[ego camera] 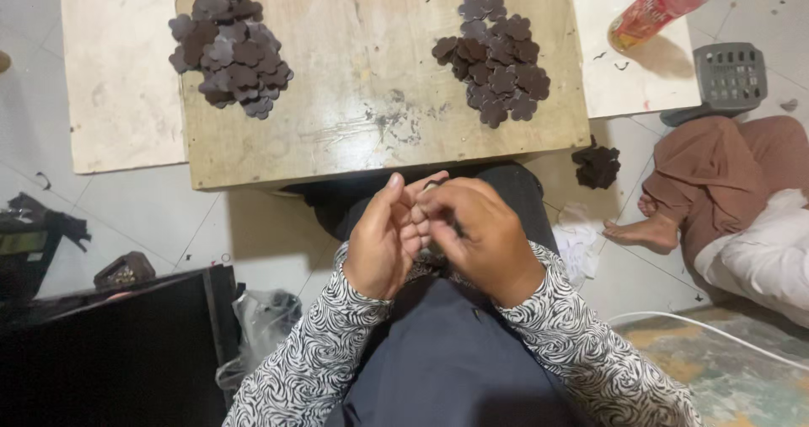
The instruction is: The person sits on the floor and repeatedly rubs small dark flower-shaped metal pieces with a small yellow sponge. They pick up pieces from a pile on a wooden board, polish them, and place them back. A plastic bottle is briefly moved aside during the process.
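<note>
Both hands at frame centre, over lap. Left hand point(383, 237) and right hand point(480, 237) touching, fingertips pressed together on small piece point(431, 188), mostly hidden. Desk point(362, 132) above hands: dark flower-shaped cutouts in left pile point(229, 46) upper left, right pile point(497, 56) upper centre. Bottle point(657, 6) upper right.

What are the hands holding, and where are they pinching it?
The left hand and right hand meet over the lap, fingertips pressed together around something small and dark. The fingers hide nearly all of it, so what it is and which part is pinched cannot be told.
</note>
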